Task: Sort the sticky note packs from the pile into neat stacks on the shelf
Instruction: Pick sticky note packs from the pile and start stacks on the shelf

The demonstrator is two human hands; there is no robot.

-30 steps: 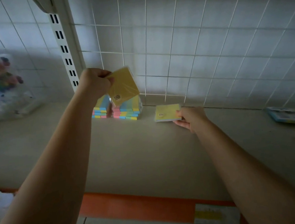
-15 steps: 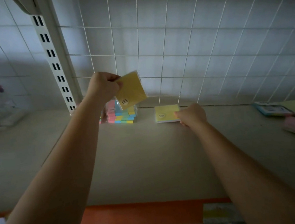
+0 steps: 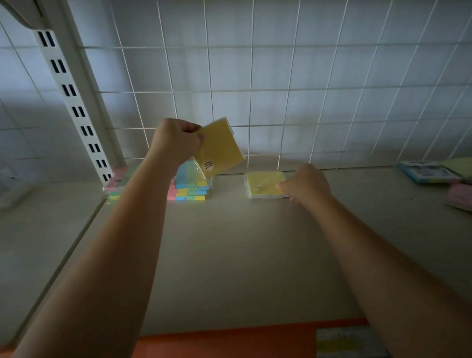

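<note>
Two hands sorting yellow packs at the shelf's back edge

Left hand [image 3: 176, 144] is gripping a raised yellow pack [image 3: 218, 147]; right hand [image 3: 306, 184] is pinching another pack [image 3: 265, 184] lying flat on the shelf [image 3: 236, 264], beside the multicoloured stack [image 3: 191, 187]

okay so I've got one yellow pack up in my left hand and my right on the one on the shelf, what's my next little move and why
Probably lower the raised yellow pack in your left hand onto the flat yellow pack your right hand is steadying: same colour, so they could start a neat stack.
</note>
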